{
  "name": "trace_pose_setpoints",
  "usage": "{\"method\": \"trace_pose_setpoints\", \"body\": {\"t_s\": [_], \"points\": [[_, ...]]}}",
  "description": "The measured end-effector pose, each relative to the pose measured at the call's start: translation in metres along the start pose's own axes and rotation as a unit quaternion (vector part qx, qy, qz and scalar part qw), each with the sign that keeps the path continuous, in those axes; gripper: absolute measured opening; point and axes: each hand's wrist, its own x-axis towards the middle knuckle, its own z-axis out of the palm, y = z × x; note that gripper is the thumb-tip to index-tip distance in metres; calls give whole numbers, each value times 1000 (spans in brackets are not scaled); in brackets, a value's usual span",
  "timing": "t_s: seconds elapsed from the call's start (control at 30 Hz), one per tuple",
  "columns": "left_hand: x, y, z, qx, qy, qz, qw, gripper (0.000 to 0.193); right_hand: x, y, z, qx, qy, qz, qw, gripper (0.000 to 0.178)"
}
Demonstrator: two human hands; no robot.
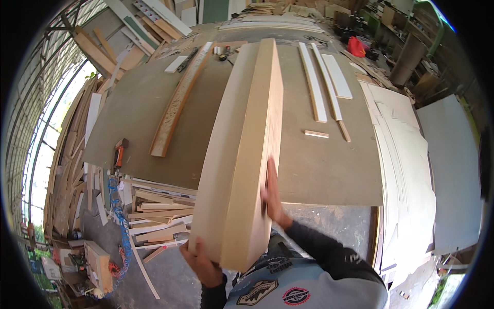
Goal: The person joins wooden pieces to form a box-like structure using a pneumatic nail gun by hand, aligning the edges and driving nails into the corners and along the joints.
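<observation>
A long pale wooden box-shaped piece point(248, 139) stretches away from my body over the worktable, its near end overhanging the table's front edge. My left hand point(204, 263) grips its near left corner, the thumb and fingers bent around the edge. Against the right side face lies my right hand point(274, 198), its fingers straight and pointing away from me. A narrow dark strip shows between that palm and the wood; I cannot make out what it is. The box's underside is hidden.
On the brown worktable point(329, 175) lie a wooden channel point(177, 108), white strips point(313, 85), a short block point(316, 134) and a tape measure point(223, 57). An orange air nailer point(120, 152) sits at the left edge, above a blue hose point(117, 206) and scrap wood point(159, 216).
</observation>
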Motion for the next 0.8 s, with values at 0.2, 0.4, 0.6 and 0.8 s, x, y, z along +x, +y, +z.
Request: {"method": "trace_pose_setpoints", "body": {"t_s": [0.2, 0.4, 0.6, 0.8], "points": [[-51, -14, 51, -141, -166, -117, 969, 47, -137, -92, -57, -29, -26, 27, 999, 115], [-80, -11, 70, -80, -383, -263, 882, 47, -155, -77, -71, -75, 341, 29, 937, 104], [-60, -6, 99, -43, -540, -376, 752, 57, -126, -60, -110, -171, 475, -41, 862, 91], [-14, -16, 155, 56, -726, -356, 586, 51, -130, -50, -171, -192, 532, -14, 824, 93]]}}
